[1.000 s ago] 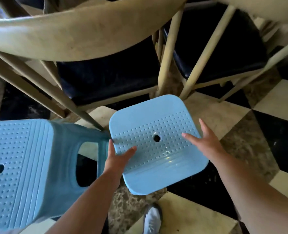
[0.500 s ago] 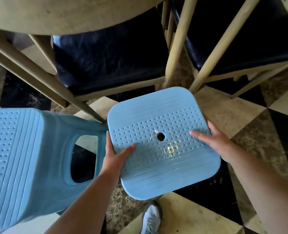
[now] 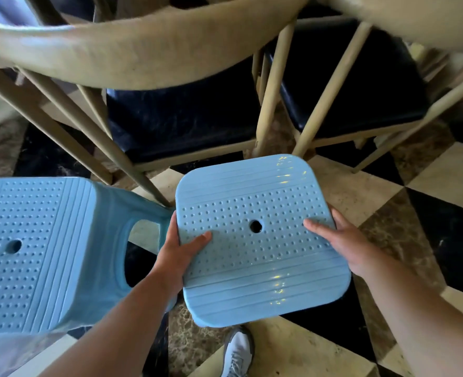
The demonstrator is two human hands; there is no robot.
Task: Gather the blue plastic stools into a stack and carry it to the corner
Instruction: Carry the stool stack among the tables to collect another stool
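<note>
A light blue plastic stool point(image 3: 260, 257) with a dotted seat and a centre hole fills the middle of the view, seat facing me. My left hand point(image 3: 178, 254) grips its left edge, thumb on top of the seat. My right hand point(image 3: 336, 240) grips its right edge, thumb laid across the dots. A second, taller blue stool point(image 3: 43, 251) stands at the left, close beside my left forearm; its side cut-out is visible.
Beige wooden chairs with black seat cushions point(image 3: 187, 118) crowd the space just beyond the stools, their legs and a curved backrest point(image 3: 132, 53) close overhead. The floor point(image 3: 374, 191) is checkered marble tile. My white shoe point(image 3: 237, 352) shows at the bottom.
Both hands have taken hold of the middle stool's edges and raised it closer to me, so the seat looks larger. The camera view tilted, bringing the chair backrest back into sight.
</note>
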